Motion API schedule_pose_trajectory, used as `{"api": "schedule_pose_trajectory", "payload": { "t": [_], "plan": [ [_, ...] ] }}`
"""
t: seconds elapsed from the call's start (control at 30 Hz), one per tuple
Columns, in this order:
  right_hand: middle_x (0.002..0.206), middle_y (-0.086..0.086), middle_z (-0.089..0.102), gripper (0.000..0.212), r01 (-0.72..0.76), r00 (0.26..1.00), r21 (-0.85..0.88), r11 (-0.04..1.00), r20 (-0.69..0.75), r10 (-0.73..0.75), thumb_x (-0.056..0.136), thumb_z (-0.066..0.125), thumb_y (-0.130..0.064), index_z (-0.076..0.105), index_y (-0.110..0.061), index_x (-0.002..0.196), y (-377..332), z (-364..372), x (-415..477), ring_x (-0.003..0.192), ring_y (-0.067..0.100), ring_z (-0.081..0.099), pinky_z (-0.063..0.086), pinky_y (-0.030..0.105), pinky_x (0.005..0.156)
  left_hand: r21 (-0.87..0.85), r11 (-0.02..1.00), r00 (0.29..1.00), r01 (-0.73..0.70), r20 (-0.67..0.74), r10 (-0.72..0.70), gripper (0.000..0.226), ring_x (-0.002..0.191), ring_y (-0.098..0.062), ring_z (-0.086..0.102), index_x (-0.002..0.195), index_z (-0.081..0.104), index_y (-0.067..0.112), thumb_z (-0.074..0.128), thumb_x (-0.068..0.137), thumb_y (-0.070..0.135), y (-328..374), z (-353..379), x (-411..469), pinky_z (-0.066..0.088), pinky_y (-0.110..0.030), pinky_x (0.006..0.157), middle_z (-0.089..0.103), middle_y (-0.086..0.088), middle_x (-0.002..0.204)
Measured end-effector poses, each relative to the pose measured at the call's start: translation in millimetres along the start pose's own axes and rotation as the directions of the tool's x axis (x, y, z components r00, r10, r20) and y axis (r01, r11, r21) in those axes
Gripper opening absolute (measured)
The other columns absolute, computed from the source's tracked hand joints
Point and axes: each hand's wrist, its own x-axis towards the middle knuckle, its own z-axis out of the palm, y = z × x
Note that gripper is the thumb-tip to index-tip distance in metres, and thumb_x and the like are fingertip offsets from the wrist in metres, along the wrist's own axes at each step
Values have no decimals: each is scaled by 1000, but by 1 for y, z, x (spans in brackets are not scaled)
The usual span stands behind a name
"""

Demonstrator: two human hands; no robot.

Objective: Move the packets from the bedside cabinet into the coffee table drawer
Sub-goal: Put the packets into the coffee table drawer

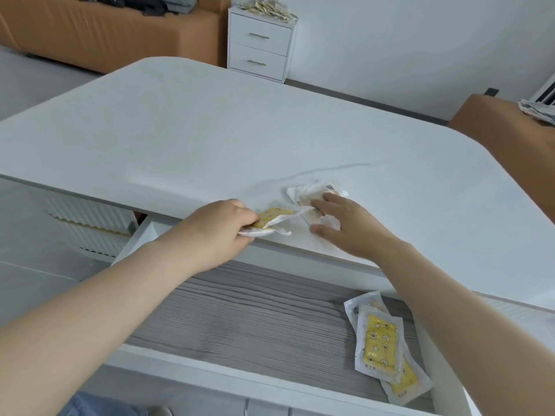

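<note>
The drawer (240, 310) stands open under the bench (210, 130), and about 3 packets (381, 340) already lie overlapping at its right end. That is the part done. Just above the drawer's back edge, on the bench lip, the left hand (222, 232) pinches 1 yellow packet (274, 219) between thumb and curled fingers. Beside it, a little further from the drawer, the right hand (345, 223) lies spread, fingers straight, pressing a small pile (312, 192) of clear-wrapped packets flat. How many are in that pile I cannot tell.

Far beyond the drawer, against the wall, the cabinet (259, 46) carries a big heap (267, 9) of packets on its top. So I judge the job is at an early stage, with most of the carrying left.

The pinched packet lies nearly flat, its long axis running along the drawer's back edge, free end pointing toward the right hand. Those in the drawer lie the other way, long axes running from the drawer's back to its front, leaning slightly, yellow faces up.
</note>
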Motion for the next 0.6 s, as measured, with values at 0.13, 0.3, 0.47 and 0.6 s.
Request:
{"api": "schedule_pose_trajectory", "payload": {
  "t": [0.13,0.3,0.47,0.6],
  "plan": [
    [154,-12,29,68,-27,996,21,999,-79,28,83,60,-59,39,-38,143,-3,15,-64,143,13,22,12,47,120,18,1000,998,-12,-53,13,19,73,-21,53,81,58,18,52,91,33,18,-4,-7,35,-28,55,55,2,74],
    [111,-6,70,40,10,892,-40,999,-451,-27,68,78,-9,71,-20,106,4,39,-105,105,23,62,26,54,113,-44,999,993,8,-114,-13,26,66,-22,54,79,58,13,55,89,37,44,-9,-29,36,-30,54,58,-2,67],
    [74,-11,67,7,150,813,-3,989,-569,-125,78,64,-18,69,-20,82,-14,31,-146,67,13,59,51,28,62,-42,998,998,51,-20,-52,30,59,-21,52,73,56,10,57,85,37,67,-10,-47,32,-31,51,57,-3,62],
    [49,-8,30,34,82,889,-7,997,-452,-76,85,57,-33,32,-25,63,-11,42,-169,48,17,33,27,25,42,56,994,985,92,144,-99,34,54,-14,43,62,42,17,53,85,40,70,8,-52,25,-28,47,47,5,58]
  ]
}}
